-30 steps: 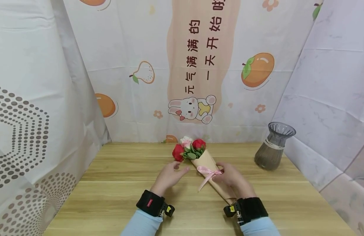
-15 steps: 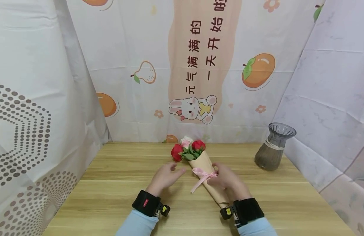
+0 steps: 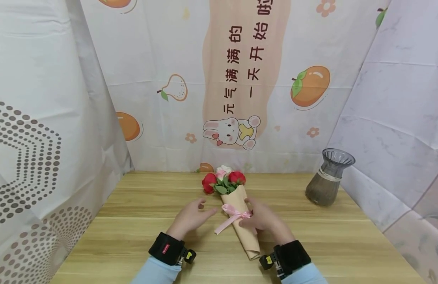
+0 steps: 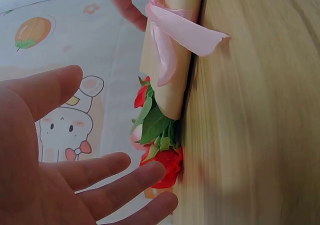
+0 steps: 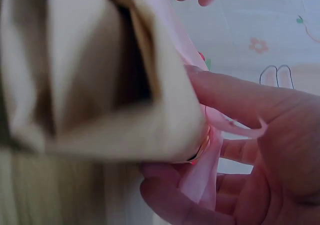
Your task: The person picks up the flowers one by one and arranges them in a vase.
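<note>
A bouquet (image 3: 245,238) wrapped in tan paper lies on the wooden table (image 3: 133,221), its blooms pointing toward the back. Two red roses (image 3: 209,182) and a pale pink one (image 3: 223,172) stick out with green leaves. A pink ribbon bow (image 3: 233,213) circles the wrap. My right hand (image 3: 266,221) grips the wrap at the bow from the right; in the right wrist view the thumb (image 5: 225,92) and fingers lie on opposite sides of it. Left of the bouquet, my left hand (image 3: 191,218) hovers with fingers spread, holding nothing and apart from the paper.
A grey glass vase (image 3: 323,183) with a pale band around its neck stands at the table's right rear. Printed curtains (image 3: 162,134) hang behind the table and along both sides.
The bouquet has slid left and a little nearer, turning slightly more upright in the head view, with my right hand on it. My left hand has shifted left, still spread.
</note>
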`<action>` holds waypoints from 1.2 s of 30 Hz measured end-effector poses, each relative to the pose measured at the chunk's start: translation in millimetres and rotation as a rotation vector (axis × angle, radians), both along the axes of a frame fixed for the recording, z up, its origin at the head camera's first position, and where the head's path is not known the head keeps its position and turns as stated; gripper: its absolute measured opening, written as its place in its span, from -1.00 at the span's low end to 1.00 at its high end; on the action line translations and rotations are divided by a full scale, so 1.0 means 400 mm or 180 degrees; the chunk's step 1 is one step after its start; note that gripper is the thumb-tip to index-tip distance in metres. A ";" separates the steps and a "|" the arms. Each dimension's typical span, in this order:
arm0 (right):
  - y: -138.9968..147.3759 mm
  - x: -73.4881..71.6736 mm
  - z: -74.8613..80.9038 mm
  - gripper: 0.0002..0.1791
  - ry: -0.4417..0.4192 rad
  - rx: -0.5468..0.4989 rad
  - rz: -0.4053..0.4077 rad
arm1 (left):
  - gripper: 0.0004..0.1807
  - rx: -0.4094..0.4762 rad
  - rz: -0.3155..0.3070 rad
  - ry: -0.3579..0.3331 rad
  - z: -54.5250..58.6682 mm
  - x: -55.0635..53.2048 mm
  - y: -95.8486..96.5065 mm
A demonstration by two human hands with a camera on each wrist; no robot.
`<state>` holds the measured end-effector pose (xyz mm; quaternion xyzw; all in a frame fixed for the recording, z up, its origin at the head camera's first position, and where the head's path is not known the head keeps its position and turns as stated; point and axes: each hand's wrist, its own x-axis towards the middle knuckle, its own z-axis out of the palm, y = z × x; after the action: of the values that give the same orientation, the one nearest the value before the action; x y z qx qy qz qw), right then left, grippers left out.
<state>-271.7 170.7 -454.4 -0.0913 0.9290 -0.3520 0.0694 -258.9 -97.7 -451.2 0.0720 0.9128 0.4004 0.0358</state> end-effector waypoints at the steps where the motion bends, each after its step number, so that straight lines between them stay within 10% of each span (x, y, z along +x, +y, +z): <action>1: -0.006 0.002 0.000 -0.01 0.0013 0.0011 0.0010 | -0.11 -0.0007 0.0002 0.0000 0.002 0.002 -0.003; 36: -0.150 0.073 -0.007 -0.06 -0.0025 0.0081 0.0549 | -0.21 -0.0268 -0.0011 -0.0077 0.012 0.049 -0.109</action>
<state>-242.4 110.8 -457.1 -0.1687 0.9218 -0.3331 0.1043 -239.3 -141.4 -446.4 0.0672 0.9282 0.3624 0.0505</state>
